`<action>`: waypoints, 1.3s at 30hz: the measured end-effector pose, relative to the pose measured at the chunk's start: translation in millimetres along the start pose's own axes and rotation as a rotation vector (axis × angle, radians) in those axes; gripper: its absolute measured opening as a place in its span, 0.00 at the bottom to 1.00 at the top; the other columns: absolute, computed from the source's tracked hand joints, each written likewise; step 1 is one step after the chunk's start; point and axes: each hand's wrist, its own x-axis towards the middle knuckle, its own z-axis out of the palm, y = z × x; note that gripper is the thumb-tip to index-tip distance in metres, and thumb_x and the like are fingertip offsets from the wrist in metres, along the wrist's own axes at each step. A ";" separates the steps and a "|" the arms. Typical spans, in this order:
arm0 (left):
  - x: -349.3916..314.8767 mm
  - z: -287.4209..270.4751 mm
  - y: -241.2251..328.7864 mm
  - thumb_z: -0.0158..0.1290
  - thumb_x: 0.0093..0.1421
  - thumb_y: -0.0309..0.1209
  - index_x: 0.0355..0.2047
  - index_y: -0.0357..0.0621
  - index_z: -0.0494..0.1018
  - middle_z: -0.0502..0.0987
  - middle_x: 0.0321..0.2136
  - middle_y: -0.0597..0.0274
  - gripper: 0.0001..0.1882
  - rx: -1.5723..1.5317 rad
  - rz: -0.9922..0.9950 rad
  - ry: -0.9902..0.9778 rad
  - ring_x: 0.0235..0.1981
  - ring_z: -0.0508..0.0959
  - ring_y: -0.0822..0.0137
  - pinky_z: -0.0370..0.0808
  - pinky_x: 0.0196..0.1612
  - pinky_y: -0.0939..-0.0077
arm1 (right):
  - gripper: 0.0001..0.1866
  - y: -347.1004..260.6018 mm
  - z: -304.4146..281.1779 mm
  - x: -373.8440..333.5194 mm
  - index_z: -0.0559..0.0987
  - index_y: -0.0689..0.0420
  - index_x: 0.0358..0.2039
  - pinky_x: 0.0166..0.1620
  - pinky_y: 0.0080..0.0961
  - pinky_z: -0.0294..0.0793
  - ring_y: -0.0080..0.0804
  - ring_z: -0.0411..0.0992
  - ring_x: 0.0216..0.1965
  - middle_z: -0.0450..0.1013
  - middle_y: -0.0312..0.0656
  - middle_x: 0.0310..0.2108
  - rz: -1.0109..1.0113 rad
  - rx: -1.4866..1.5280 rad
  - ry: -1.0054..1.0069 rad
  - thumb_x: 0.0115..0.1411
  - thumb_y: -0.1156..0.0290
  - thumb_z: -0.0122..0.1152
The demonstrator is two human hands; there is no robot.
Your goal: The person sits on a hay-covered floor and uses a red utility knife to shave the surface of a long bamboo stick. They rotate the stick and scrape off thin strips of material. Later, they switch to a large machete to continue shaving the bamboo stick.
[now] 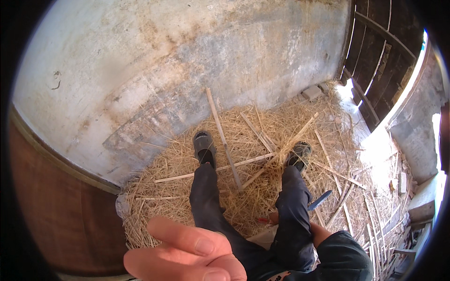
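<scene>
My left hand is large and close at the lower edge, partly cut off. Its fingers curl inward with the nails showing, and no object shows in them. My right forearm, in a dark sleeve, passes behind my right leg. Between my legs a small part of my right hand shows beside a red handle-like piece. On the leg's other side a knife with a blue-dark blade sticks out in line with this hand. The leg hides most of the grip.
Loose straw covers the floor, with several thin wooden strips lying across it. My feet in dark slippers stand apart on it. A stained wall rises ahead. Dark planks stand at right, near a brick.
</scene>
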 end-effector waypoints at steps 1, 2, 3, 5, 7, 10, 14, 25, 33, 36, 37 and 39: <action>-0.3 4.7 6.4 0.51 0.73 0.56 0.63 0.86 0.74 0.68 0.45 0.87 0.20 0.052 -0.061 0.039 0.49 0.64 0.70 0.63 0.45 0.65 | 0.13 0.5 -1.3 0.7 0.82 0.64 0.36 0.36 0.47 0.81 0.55 0.80 0.29 0.78 0.51 0.24 0.002 0.001 0.004 0.59 0.66 0.67; 3.9 18.0 22.7 0.50 0.73 0.56 0.63 0.87 0.74 0.68 0.45 0.87 0.20 0.165 -0.175 0.090 0.50 0.64 0.70 0.63 0.45 0.65 | 0.13 2.4 -2.2 -0.9 0.82 0.64 0.36 0.36 0.47 0.81 0.54 0.80 0.29 0.78 0.51 0.24 0.006 0.003 0.005 0.59 0.66 0.67; 5.6 20.8 26.8 0.50 0.74 0.56 0.64 0.87 0.74 0.68 0.45 0.87 0.20 0.228 -0.200 0.118 0.50 0.64 0.70 0.62 0.45 0.65 | 0.13 2.2 -1.2 -2.1 0.82 0.64 0.36 0.36 0.47 0.81 0.54 0.80 0.29 0.78 0.50 0.24 0.004 0.003 0.003 0.59 0.65 0.67; 8.1 22.9 24.1 0.49 0.74 0.56 0.64 0.86 0.74 0.68 0.45 0.87 0.20 0.295 -0.165 0.151 0.50 0.64 0.70 0.62 0.45 0.65 | 0.13 3.6 -1.6 -3.7 0.82 0.64 0.36 0.36 0.47 0.81 0.54 0.80 0.29 0.78 0.50 0.23 0.005 0.003 0.002 0.59 0.65 0.67; 3.7 19.9 22.4 0.48 0.75 0.55 0.66 0.86 0.73 0.68 0.46 0.87 0.20 0.321 -0.132 0.143 0.50 0.64 0.70 0.62 0.45 0.63 | 0.13 5.5 -1.0 -5.4 0.82 0.64 0.36 0.35 0.47 0.80 0.54 0.79 0.29 0.77 0.50 0.23 0.007 0.005 0.000 0.59 0.65 0.67; -17.1 18.7 23.8 0.51 0.74 0.51 0.58 0.72 0.73 0.70 0.45 0.79 0.16 0.351 -0.150 0.268 0.48 0.67 0.65 0.66 0.47 0.61 | 0.13 7.4 -1.3 -6.1 0.82 0.64 0.36 0.35 0.46 0.80 0.54 0.79 0.29 0.77 0.50 0.23 0.007 0.002 -0.004 0.59 0.65 0.67; -48.8 36.6 -42.9 0.55 0.72 0.44 0.38 0.44 0.76 0.74 0.41 0.63 0.15 0.546 -0.241 0.519 0.39 0.74 0.60 0.75 0.49 0.62 | 0.13 3.6 -2.7 -5.7 0.82 0.64 0.36 0.35 0.46 0.80 0.53 0.79 0.28 0.77 0.49 0.23 0.008 0.020 0.004 0.60 0.65 0.67; -500.3 162.6 -199.4 0.72 0.51 0.60 0.75 0.29 0.49 0.59 0.72 0.34 0.67 0.293 -2.215 -0.297 0.71 0.66 0.44 0.72 0.68 0.48 | 0.13 12.4 -6.8 -16.9 0.82 0.64 0.36 0.34 0.46 0.80 0.52 0.78 0.27 0.76 0.48 0.22 0.034 0.037 0.016 0.60 0.65 0.67; -545.6 198.8 -169.4 0.68 0.61 0.47 0.73 0.41 0.61 0.74 0.63 0.45 0.46 -0.026 -2.167 -0.285 0.61 0.77 0.47 0.79 0.58 0.51 | 0.13 24.0 -7.8 -31.7 0.82 0.64 0.36 0.33 0.45 0.79 0.51 0.78 0.27 0.76 0.47 0.22 0.072 0.052 0.022 0.61 0.65 0.66; -519.5 195.2 -175.3 0.67 0.64 0.43 0.73 0.45 0.64 0.76 0.60 0.46 0.41 -0.083 -2.188 -0.298 0.57 0.80 0.48 0.81 0.54 0.53 | 0.13 33.0 -10.6 -33.5 0.82 0.64 0.37 0.33 0.45 0.79 0.51 0.78 0.27 0.75 0.47 0.22 0.094 0.040 0.031 0.61 0.64 0.66; -504.4 203.3 -176.0 0.66 0.64 0.43 0.73 0.45 0.63 0.76 0.60 0.45 0.41 -0.068 -2.192 -0.362 0.57 0.80 0.48 0.81 0.53 0.54 | 0.13 40.3 -12.3 -36.5 0.82 0.64 0.37 0.33 0.45 0.79 0.51 0.78 0.26 0.75 0.47 0.21 0.116 0.041 0.040 0.61 0.64 0.66; -503.1 205.9 -175.8 0.66 0.64 0.43 0.74 0.45 0.60 0.76 0.60 0.44 0.43 0.021 -2.174 -0.358 0.55 0.81 0.49 0.81 0.54 0.54 | 0.13 41.3 -12.3 -39.3 0.82 0.64 0.37 0.33 0.45 0.79 0.51 0.78 0.26 0.75 0.47 0.21 0.114 0.045 0.038 0.61 0.64 0.66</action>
